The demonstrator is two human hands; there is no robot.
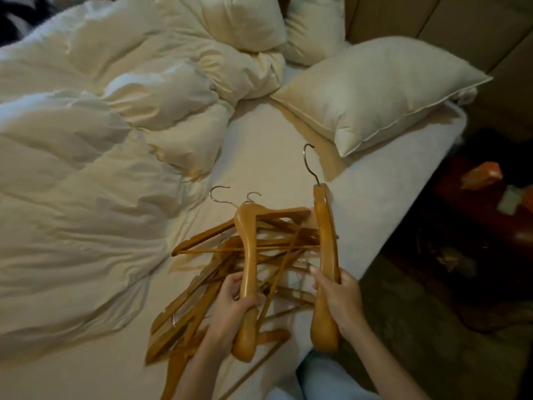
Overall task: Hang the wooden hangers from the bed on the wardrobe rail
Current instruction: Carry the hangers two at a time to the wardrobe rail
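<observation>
Here, a bed (288, 157) under a pale sheet, filling most of the view. Across its left half, a rumpled cream duvet (95, 157), well clear of the hangers. At the head end, one plump pillow (375, 93) lying flat, two more pillows (314, 27) bunched behind it against a padded headboard (432, 21). Near the bed's right edge, a tangled pile of wooden hangers (207, 284), arms and trouser bars crossed, metal hooks poking out toward the duvet. Above the pile, left hand (230, 307) with fingers wrapped tight round the arm of one thick hanger (248, 255). Just beside, right hand (337, 298) with fingers closed on a second thick hanger (326, 249), hook pointing at the pillow. Off the bed, dark floor with an orange box (481, 174).
</observation>
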